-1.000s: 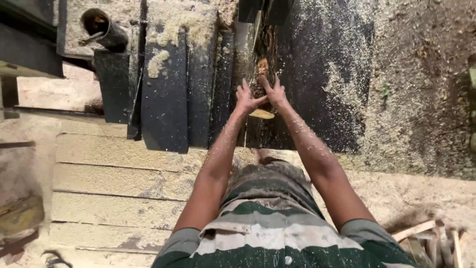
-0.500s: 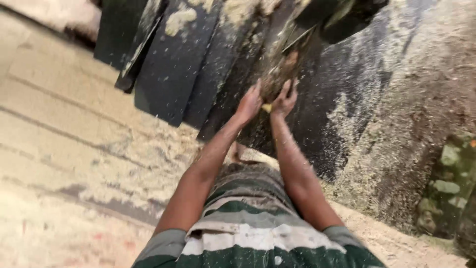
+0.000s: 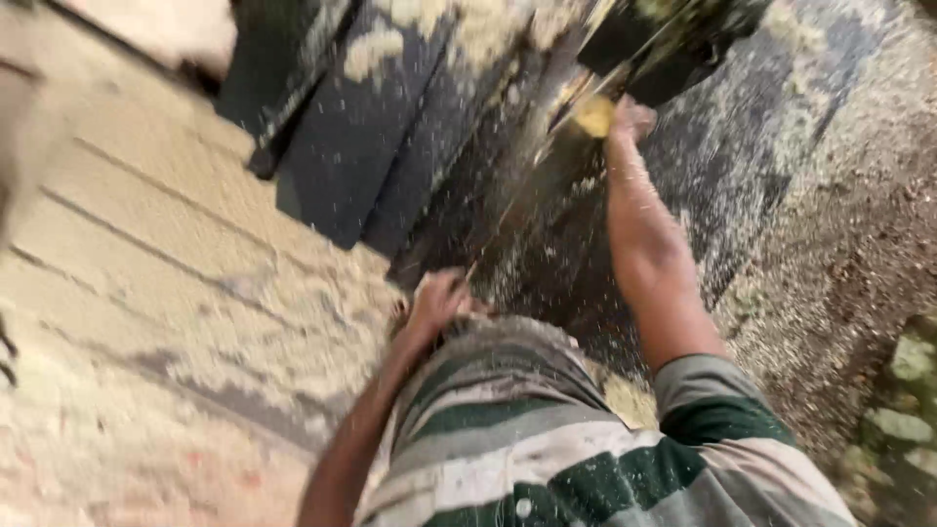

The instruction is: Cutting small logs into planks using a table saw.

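My right hand (image 3: 630, 122) reaches forward and presses a small pale yellow wood piece (image 3: 592, 115) against the dark machine table (image 3: 508, 234); sawdust flies off around it. My left hand (image 3: 436, 304) is pulled back near my waist, fingers curled, close to my striped shirt (image 3: 547, 439). Motion blur hides whether it holds anything. A dark green machine part (image 3: 673, 39) hangs just above the right hand.
Dark metal plates (image 3: 361, 127) dusted with sawdust lie ahead on the left. A pale wooden board floor (image 3: 146, 293) covered in sawdust spreads on the left. Rough sawdust-covered ground (image 3: 839, 224) is on the right, with mossy stone (image 3: 903, 410) at the lower right.
Both hands were together on the wood piece at the machine; now the left hand has drawn back to my waist while the right stays forward. The camera has tilted and moved closer.
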